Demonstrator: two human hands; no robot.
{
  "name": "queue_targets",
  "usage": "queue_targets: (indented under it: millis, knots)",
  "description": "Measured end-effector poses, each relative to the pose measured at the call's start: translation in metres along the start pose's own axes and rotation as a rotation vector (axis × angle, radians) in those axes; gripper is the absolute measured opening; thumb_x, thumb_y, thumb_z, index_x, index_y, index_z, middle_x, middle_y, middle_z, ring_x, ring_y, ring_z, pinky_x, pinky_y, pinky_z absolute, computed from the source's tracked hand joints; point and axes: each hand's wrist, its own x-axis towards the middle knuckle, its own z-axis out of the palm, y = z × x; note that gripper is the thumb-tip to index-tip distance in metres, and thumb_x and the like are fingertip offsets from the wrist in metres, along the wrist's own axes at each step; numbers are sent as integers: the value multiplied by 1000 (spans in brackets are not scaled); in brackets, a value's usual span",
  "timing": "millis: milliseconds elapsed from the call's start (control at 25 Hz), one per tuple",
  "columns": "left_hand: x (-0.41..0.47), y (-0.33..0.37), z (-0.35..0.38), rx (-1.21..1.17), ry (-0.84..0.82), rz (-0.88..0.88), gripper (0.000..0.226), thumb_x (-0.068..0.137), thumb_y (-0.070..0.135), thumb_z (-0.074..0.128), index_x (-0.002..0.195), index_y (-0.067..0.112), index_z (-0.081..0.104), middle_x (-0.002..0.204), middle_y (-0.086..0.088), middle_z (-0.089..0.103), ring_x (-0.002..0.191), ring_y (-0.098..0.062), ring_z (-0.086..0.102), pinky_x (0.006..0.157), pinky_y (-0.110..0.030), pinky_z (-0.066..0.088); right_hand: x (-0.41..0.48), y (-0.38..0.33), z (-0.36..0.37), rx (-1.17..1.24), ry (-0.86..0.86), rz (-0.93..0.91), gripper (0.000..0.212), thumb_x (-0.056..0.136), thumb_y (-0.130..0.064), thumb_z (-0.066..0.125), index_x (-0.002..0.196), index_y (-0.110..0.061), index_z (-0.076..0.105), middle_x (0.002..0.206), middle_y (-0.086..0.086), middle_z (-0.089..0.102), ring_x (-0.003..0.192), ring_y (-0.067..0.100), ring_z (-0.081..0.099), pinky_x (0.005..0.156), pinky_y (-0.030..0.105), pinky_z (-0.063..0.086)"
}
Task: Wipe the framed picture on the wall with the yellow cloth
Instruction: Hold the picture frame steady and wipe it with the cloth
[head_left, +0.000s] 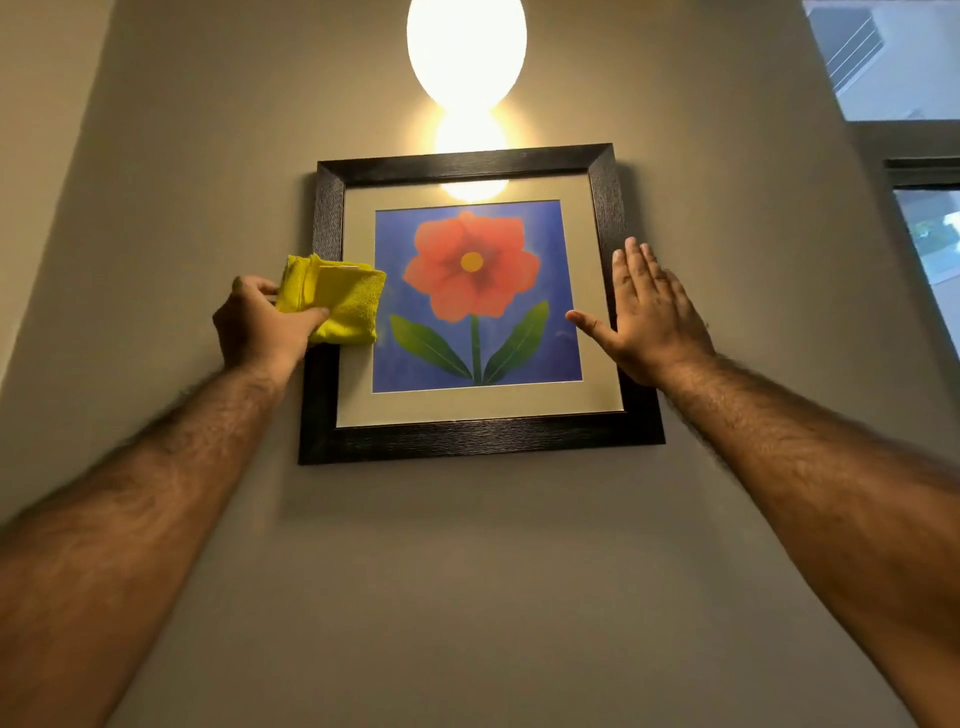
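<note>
A framed picture (467, 436) hangs on the beige wall, with a dark frame, a pale mat and a red flower on blue. My left hand (260, 325) grips a folded yellow cloth (340, 299) and presses it against the left side of the frame and mat. My right hand (649, 317) lies flat with fingers spread on the frame's right side, the thumb over the glass.
A glowing oval lamp (466, 49) hangs just above the frame and reflects in the top of the glass. Windows (930, 244) sit at the right edge. Bare wall (467, 597) stretches below the frame.
</note>
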Motion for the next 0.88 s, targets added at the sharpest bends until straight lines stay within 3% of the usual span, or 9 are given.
queue_targets:
  millis: [120, 200, 320, 400, 480, 600, 720, 880]
  knots:
    - [-10, 1, 1, 129, 61, 209, 62, 76, 27, 83, 122, 8, 46, 129, -21, 56, 117, -40, 56, 87, -48, 51, -1, 1, 12, 24, -33, -11, 112, 83, -87, 13, 163, -11, -4, 173, 6, -13, 161, 19, -10, 131, 42, 2]
    - [-16, 4, 1, 332, 98, 425, 47, 80, 20, 77, 120, 12, 52, 139, -18, 48, 128, -40, 47, 94, -51, 49, -4, 0, 20, 42, -31, -16, 115, 81, -89, 12, 163, -10, -6, 173, 6, -15, 160, 19, -11, 131, 42, 1]
    - [-17, 9, 7, 433, -32, 675, 36, 89, 4, 57, 124, 6, 64, 148, -17, 49, 136, -37, 43, 111, -46, 41, -6, 0, 27, 42, 14, -25, 116, 81, -89, 13, 163, -9, -7, 172, 7, -16, 160, 20, -11, 131, 42, 1]
    - [-20, 10, 11, 502, -2, 745, 37, 96, 2, 45, 131, -1, 58, 146, -23, 50, 135, -40, 45, 113, -46, 39, -8, 0, 32, 30, 39, -42, 115, 83, -89, 14, 162, -8, -7, 172, 9, -15, 160, 22, -12, 131, 42, 1]
    - [-21, 4, 9, 640, 114, 811, 29, 101, 7, 39, 120, -1, 58, 129, -27, 57, 117, -44, 55, 97, -53, 45, -10, -3, 41, 17, 72, -55, 114, 84, -87, 15, 162, -8, -6, 173, 10, -13, 161, 23, -10, 131, 43, 2]
    - [-25, -5, 8, 659, 20, 930, 36, 102, 14, 28, 98, 2, 63, 100, -24, 64, 92, -41, 59, 76, -52, 51, -11, -5, 49, 25, 108, -61, 114, 84, -87, 15, 163, -6, -3, 173, 11, -9, 161, 24, -8, 131, 43, 2]
    - [-21, -12, 17, 565, -44, 913, 34, 104, 13, 35, 108, 1, 67, 112, -22, 66, 102, -40, 60, 84, -49, 54, -10, -1, 51, 33, 137, -65, 115, 83, -89, 13, 163, -6, 0, 173, 12, -7, 161, 24, -6, 131, 43, 3]
    - [-20, -27, 27, 450, -25, 943, 37, 100, 5, 41, 130, -4, 61, 135, -28, 60, 125, -44, 57, 111, -51, 44, -7, 0, 56, 37, 169, -80, 115, 84, -89, 14, 163, -6, 2, 173, 12, -4, 161, 25, -4, 130, 43, 4]
